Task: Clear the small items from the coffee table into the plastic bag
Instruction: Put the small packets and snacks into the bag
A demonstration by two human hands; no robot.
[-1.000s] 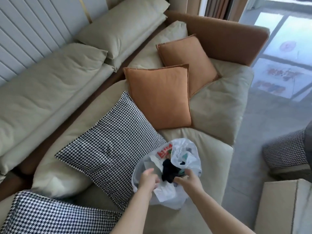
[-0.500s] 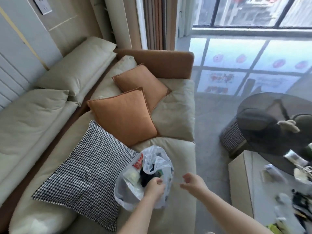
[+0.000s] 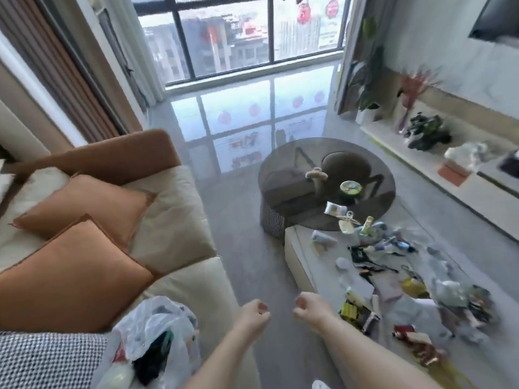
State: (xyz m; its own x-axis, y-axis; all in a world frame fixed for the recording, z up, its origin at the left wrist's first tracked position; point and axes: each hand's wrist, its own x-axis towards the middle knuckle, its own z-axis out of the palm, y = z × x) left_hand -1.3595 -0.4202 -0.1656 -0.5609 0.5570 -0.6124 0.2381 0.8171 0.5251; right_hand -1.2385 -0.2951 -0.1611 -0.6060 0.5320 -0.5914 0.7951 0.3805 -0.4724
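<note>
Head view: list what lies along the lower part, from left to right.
Checked cushion → plastic bag → left hand → right hand → yellow packet → red wrapper

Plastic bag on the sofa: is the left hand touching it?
Apart. The head view shows bare sofa cushion between the left hand and the plastic bag.

Small items (image 3: 376,248) litter the pale coffee table (image 3: 302,258).
</note>
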